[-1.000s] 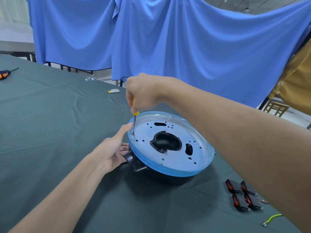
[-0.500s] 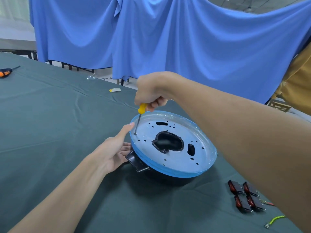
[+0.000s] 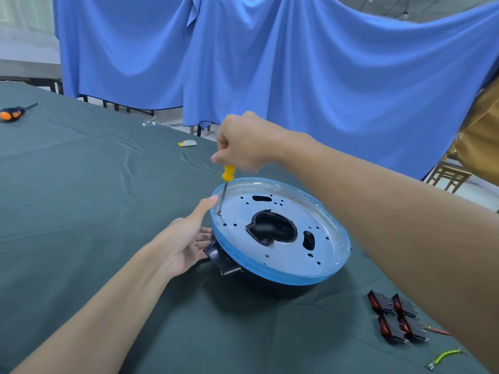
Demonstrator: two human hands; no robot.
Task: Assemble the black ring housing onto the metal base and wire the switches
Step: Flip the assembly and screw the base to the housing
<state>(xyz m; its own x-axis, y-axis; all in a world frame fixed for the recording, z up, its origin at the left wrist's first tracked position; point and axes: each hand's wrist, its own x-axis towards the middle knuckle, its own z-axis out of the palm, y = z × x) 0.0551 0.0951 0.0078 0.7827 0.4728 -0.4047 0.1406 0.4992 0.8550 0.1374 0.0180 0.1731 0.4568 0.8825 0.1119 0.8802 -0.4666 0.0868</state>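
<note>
One metal base (image 3: pixel 310 220), atop the black ring housing (image 3: pixel 272 288) mid-way along the bench (image 3: pixel 81 211), is braced by the left hand (image 3: pixel 186 238), fingers straight. The right hand (image 3: pixel 243 141) clenches a screwdriver (image 3: pixel 228 174) at its rim. Tilting could slip the tip, scratching the base.

Surface: one table (image 3: pixel 81 211), fully covered with a dark green cloth, creased in several places.

Items lying directly on it:
- Black ring housing (image 3: pixel 272 288), towards the middle of the surface, carrying the metal base (image 3: pixel 237 211), which is wrapped in blue film.
- Four black switches (image 3: pixel 395 318) with red rockers, grouped two by two, towards the near right corner.
- Thin red wire (image 3: pixel 438 331), just beside the switches on their right.
- Green-yellow wire (image 3: pixel 444 357), nearer the near edge than the switches.
- Orange-and-black screwdriver (image 3: pixel 13 112), at the far left.
- Small yellow-and-white scrap (image 3: pixel 187 143), close to the far edge.
- Clear plastic scrap (image 3: pixel 148 122), at the far edge.
</note>
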